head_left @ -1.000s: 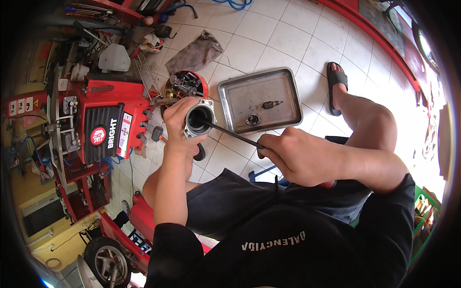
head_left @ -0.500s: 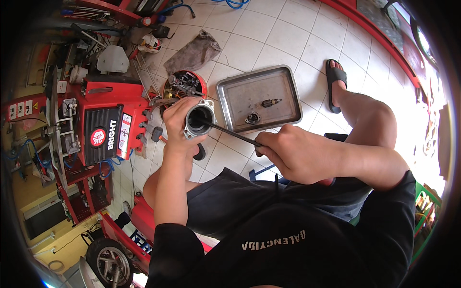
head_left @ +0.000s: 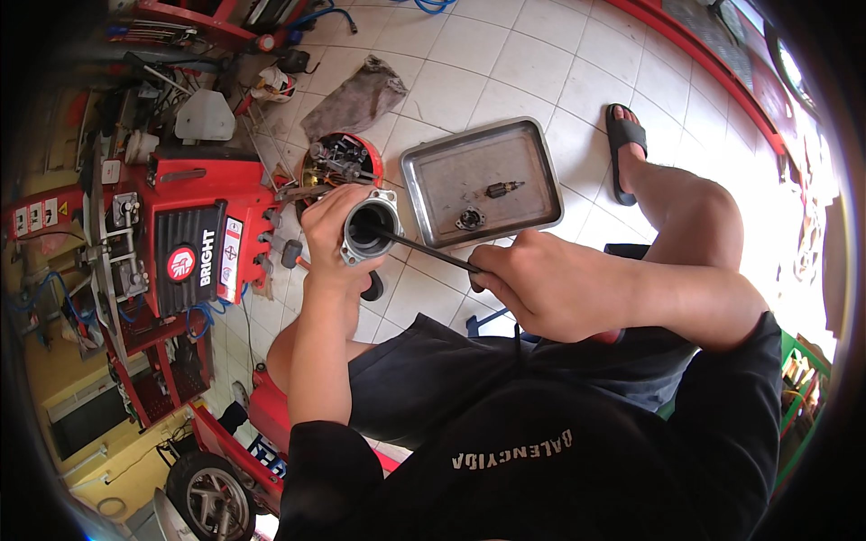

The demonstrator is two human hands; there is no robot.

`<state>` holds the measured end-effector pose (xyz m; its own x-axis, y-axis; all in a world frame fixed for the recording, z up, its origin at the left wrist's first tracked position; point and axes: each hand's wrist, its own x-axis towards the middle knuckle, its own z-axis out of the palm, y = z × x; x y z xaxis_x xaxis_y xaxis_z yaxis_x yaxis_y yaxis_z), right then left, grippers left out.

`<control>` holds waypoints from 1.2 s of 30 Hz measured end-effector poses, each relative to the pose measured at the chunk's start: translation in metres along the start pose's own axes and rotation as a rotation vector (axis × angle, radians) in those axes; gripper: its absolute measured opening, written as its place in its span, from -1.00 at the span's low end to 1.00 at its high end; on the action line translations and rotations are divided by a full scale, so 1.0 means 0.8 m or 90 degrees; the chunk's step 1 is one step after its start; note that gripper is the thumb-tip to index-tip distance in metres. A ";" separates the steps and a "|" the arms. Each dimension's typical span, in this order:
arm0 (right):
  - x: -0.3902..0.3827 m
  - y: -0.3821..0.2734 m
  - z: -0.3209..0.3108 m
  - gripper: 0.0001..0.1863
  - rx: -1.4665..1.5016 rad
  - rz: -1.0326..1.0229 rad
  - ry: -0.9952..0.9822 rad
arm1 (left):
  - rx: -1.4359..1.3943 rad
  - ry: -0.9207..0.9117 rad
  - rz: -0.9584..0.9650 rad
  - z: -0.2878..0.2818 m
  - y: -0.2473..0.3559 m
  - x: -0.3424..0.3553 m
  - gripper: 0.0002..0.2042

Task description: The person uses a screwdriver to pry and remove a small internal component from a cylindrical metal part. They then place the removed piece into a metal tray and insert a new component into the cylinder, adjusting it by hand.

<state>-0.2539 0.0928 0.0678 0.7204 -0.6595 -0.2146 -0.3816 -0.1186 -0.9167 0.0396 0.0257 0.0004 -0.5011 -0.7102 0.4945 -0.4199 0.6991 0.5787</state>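
Note:
My left hand (head_left: 327, 230) is wrapped around a cylindrical metal motor housing (head_left: 390, 200), its open end facing up and toward the right. Bolt lugs stick out from the housing's rim. In my right hand (head_left: 550, 288), closed in a fist, is a long dark rod (head_left: 433, 252). The far end of this rod reaches into the housing's bore, where its tip is lost in shadow. My fist hides the other end; a bit of red shows beneath my wrist. Beyond my hands, a metal tray (head_left: 419, 212) holds a motor armature (head_left: 503, 189) and a round end cap (head_left: 470, 219).
A red-rimmed container (head_left: 374, 153) full of metal parts stands behind my left hand, with a dirty grey cloth (head_left: 354, 99) beyond it. At left are a red machine (head_left: 194, 243), a hammer (head_left: 293, 254) and a wheel (head_left: 212, 496). White floor tiles surround the tray.
My right hand has shifted slightly left toward the housing, with the rod still inside the bore. The whole view has moved a little; the tray's parts lie as before.

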 end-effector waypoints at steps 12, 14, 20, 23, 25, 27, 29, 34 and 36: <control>0.001 0.011 0.008 -0.84 -0.034 -0.034 0.020 | -0.008 -0.007 0.004 0.002 0.003 -0.001 -0.61; 0.002 0.007 0.006 -0.85 -0.033 -0.019 0.014 | -0.009 -0.010 0.005 0.002 0.001 0.000 -0.62; 0.002 0.018 0.012 -0.81 -0.056 -0.052 0.035 | -0.012 -0.008 0.009 0.004 0.004 0.003 -0.61; 0.003 0.020 0.013 -0.81 -0.052 -0.059 0.038 | -0.010 -0.014 0.001 0.003 0.001 0.000 -0.61; 0.003 0.019 0.013 -0.81 -0.056 -0.047 0.033 | -0.009 -0.018 0.007 0.003 0.002 0.002 -0.62; 0.003 0.018 0.014 -0.81 -0.059 -0.048 0.037 | -0.010 -0.017 0.006 0.002 0.002 0.002 -0.62; 0.002 0.017 0.013 -0.80 -0.063 -0.035 0.025 | -0.018 -0.012 0.000 0.004 0.000 -0.001 -0.61; 0.003 0.025 0.017 -0.82 -0.074 -0.034 0.032 | 0.052 -0.015 -0.009 0.002 -0.004 -0.007 -0.59; 0.004 0.029 0.020 -0.84 -0.074 -0.046 0.024 | 0.060 -0.004 0.007 0.003 -0.011 -0.013 -0.59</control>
<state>-0.2513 0.1000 0.0409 0.7277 -0.6726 -0.1344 -0.3951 -0.2509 -0.8837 0.0467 0.0268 -0.0112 -0.5110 -0.7018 0.4964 -0.4829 0.7121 0.5097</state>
